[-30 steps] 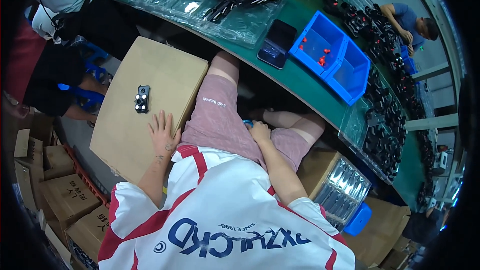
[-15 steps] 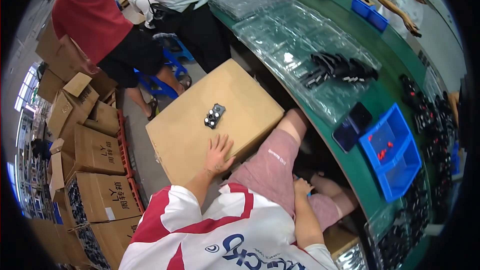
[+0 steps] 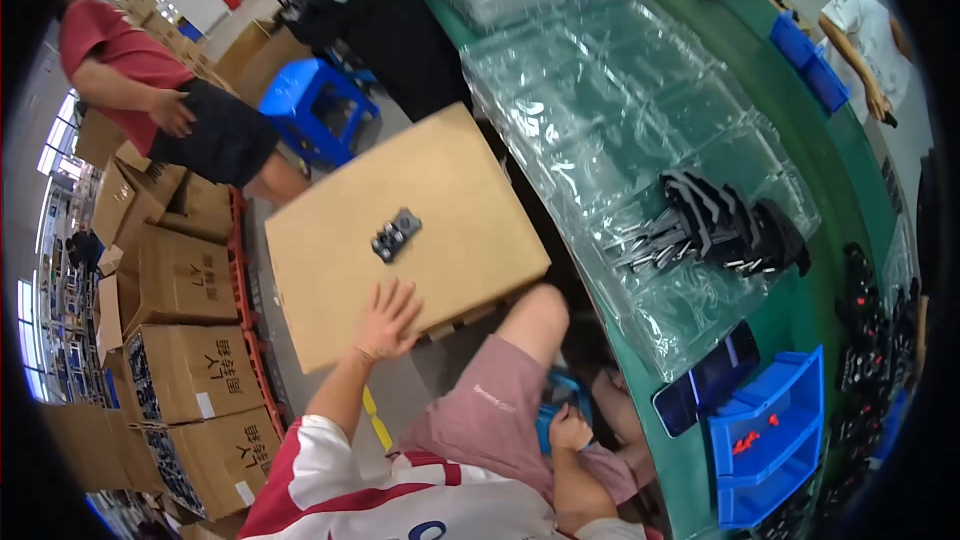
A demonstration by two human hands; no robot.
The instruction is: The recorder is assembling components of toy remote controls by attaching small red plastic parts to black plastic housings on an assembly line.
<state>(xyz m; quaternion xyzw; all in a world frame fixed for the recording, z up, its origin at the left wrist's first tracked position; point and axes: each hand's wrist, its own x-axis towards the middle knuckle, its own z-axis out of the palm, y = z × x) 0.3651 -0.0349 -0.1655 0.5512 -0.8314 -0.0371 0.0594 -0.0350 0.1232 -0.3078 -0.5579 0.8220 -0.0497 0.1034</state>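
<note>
My left hand [image 3: 390,322] lies flat with fingers spread on the near edge of a large closed cardboard box [image 3: 460,210]. Beyond its fingertips, a small black-and-grey part [image 3: 397,234] with round pale spots rests on the box top, untouched. Low beside my thigh, my right hand [image 3: 568,430] is closed on the rim of a blue plastic piece [image 3: 562,385] that looks like a stool; its lower portion is hidden by my leg and arm.
A green workbench [image 3: 790,325] curves along the right, bearing clear plastic sheeting [image 3: 570,120], black parts [image 3: 715,225], a phone [image 3: 705,380] and a blue bin [image 3: 770,440] with red pieces. Cartons [image 3: 190,275] stack at left. A blue stool [image 3: 315,110] and several people stand beyond.
The view has shifted. My right hand now shows more of the blue plastic piece. The person in red has moved left and turned, leaving the far blue stool in plain view.
</note>
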